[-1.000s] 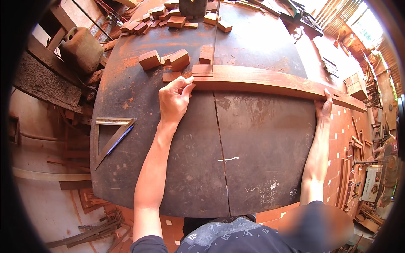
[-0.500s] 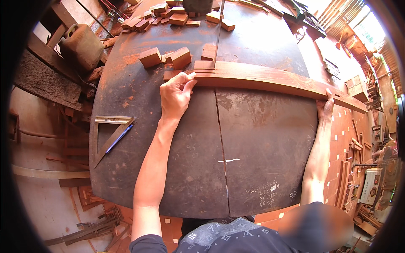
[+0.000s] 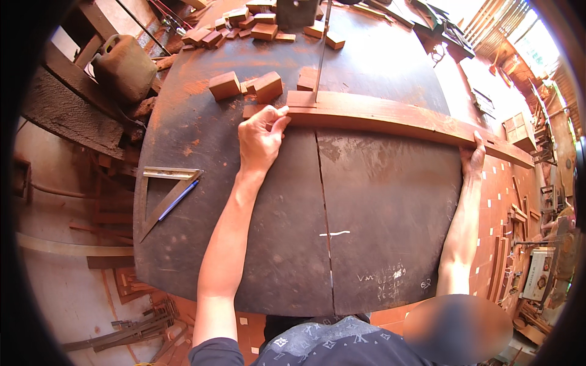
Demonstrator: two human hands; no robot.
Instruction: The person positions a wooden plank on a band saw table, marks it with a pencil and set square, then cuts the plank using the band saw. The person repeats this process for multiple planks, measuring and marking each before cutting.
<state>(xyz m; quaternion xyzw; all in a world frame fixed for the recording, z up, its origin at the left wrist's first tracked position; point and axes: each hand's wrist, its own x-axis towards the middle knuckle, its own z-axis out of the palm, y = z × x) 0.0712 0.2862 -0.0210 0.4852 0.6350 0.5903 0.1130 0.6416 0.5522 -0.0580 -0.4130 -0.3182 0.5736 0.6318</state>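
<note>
A long reddish-brown wooden beam (image 3: 378, 114) lies across the dark saw table (image 3: 274, 244), its right part reaching past the table's edge. The upright band saw blade (image 3: 321, 61) meets the beam near its left end, where a lengthwise cut line shows. My left hand (image 3: 261, 137) is closed at that left end, thumb and forefinger pressed on the beam's near corner. Just left of it, a wooden piece (image 3: 250, 111) is partly hidden by my fingers. Farther right, my right hand (image 3: 473, 155) grips the beam from the near side, thumb on top.
Beyond the beam lie wood blocks (image 3: 224, 85), with a pile of offcuts (image 3: 264, 30) at the far edge. At left, a metal triangle square (image 3: 149, 201) has a blue pen (image 3: 178, 200) beside it. A dusty jerrycan (image 3: 125, 67) stands at the far left.
The whole view has shifted slightly, so everything sits a little farther right. Both hands keep their hold, and the beam has barely moved against the blade.
</note>
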